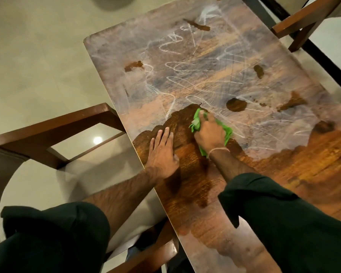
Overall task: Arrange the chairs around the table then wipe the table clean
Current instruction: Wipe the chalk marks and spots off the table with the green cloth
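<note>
Table [283, 174] of brown wood, slanting from the near right toward the far middle, rounded corner at far left. Far left: pale tiled floor [37, 56]. Near left: chair [53, 133] with a brown wooden back frame and a pale cushioned seat, set just beside the table's left edge; back rail touching that edge or just short of it, cannot tell which. Next, left hand [162, 152] palm down on the wood close to that edge, fingers straight and held together, gripping nothing, forearm bare below a dark sleeve [57, 233]. Just to its right, green cloth [197, 118] bunched up and pressed onto the table top under the right hand [210, 133], fingers curled over it and clutching it. Thin pale thread [219, 150] around that wrist. Cloth sitting at the border between two zones — near part of the top dark and glossy, far part dull and covered in white scribbles [185, 75]. Scattered over the dull part, dark wet-looking blotches [236, 105], a round one just right of the cloth. Far right: second chair [303, 24], only part of its brown wooden frame in view, near the table's right edge.
</note>
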